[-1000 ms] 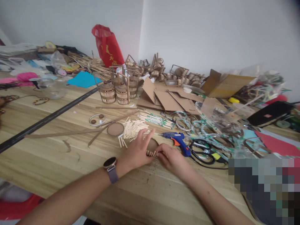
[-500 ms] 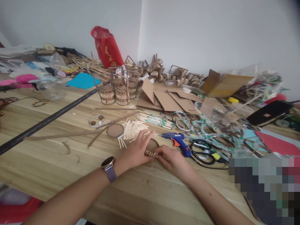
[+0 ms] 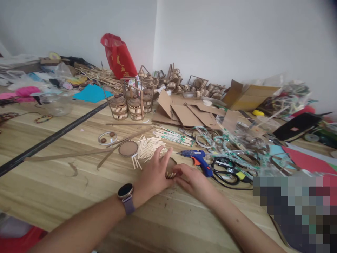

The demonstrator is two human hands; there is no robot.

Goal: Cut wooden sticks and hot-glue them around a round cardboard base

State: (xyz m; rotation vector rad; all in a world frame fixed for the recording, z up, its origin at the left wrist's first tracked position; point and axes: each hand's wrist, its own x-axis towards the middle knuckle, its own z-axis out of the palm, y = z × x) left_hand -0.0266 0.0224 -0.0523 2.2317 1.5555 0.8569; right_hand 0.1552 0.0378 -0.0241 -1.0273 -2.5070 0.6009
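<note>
Near the front of the table, a round cardboard base (image 3: 171,165) has several short wooden sticks (image 3: 170,174) along its near rim. Around its left side is my left hand (image 3: 155,170), thumb at the near rim and fingers reaching over to the far side. My right hand (image 3: 191,179) is closed in a pinch at the right end of the row of sticks; what lies between its fingertips is hidden. Behind my left hand spreads a pile of short sticks (image 3: 150,147). Beside that pile lies another round cardboard base (image 3: 128,148) with a dark rim.
A blue glue gun (image 3: 196,154) and black-handled scissors (image 3: 226,170) lie to the right. Behind are small lidded baskets (image 3: 136,107), cardboard sheets (image 3: 189,114) and packaged glue sticks (image 3: 173,136). Plastic wrappings (image 3: 237,154) clutter the right side. A dark strip (image 3: 58,137) crosses the left.
The view has shifted slightly. My right fingertips have pressed in closer to my left thumb at the rim of the base. Both hands stay at the same base.
</note>
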